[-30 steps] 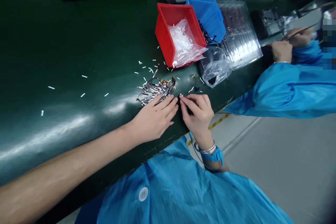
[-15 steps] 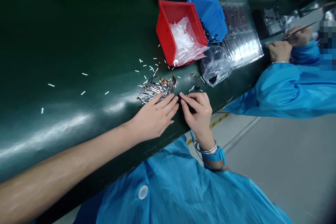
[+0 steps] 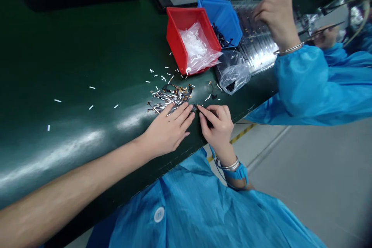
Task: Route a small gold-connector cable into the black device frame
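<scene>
My left hand (image 3: 168, 128) lies flat on the dark green belt (image 3: 72, 58), fingers stretched toward a pile of small cables with gold connectors (image 3: 170, 95); its fingertips touch the pile's near edge. My right hand (image 3: 217, 124) sits just to the right, fingers curled in a pinch on a thin dark cable piece at its fingertips. The two hands almost meet. White sleeve bits lie scattered around the pile.
A red bin (image 3: 177, 42) holds a bag of white tubes; a blue bin (image 3: 225, 17) stands behind it. A clear bag (image 3: 232, 71) and clear trays (image 3: 257, 42) lie to the right. A co-worker's hand (image 3: 276, 17) in a blue sleeve reaches over the trays.
The co-worker's hand has swung from the far right onto the clear trays. My own hands have stayed almost still by the cable pile.
</scene>
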A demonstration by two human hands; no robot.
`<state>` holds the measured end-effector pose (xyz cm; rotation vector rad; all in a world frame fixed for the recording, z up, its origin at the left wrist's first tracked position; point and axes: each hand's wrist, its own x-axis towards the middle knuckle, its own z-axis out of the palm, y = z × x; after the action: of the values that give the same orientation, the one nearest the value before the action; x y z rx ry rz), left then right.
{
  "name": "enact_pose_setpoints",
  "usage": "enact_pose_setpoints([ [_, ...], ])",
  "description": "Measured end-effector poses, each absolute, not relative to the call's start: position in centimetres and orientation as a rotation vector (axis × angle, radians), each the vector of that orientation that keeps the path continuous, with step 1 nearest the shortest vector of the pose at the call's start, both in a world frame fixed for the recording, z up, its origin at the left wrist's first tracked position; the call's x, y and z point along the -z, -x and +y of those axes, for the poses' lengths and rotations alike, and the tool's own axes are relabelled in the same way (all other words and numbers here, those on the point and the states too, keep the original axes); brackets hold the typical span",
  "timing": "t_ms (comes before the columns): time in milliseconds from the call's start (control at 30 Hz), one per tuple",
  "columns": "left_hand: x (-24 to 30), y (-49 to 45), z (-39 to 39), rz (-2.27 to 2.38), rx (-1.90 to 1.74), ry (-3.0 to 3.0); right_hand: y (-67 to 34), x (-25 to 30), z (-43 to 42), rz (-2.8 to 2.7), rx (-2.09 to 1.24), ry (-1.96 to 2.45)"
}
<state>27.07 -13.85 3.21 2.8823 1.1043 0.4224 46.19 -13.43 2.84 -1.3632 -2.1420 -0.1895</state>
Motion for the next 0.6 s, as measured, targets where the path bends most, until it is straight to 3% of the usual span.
enact_pose_setpoints([
  [600,-3.44,-27.25,-13.69,1.109,-0.38,-2.878,-46.0,-2.65,-13.15,-2.132,0.184,1.41],
])
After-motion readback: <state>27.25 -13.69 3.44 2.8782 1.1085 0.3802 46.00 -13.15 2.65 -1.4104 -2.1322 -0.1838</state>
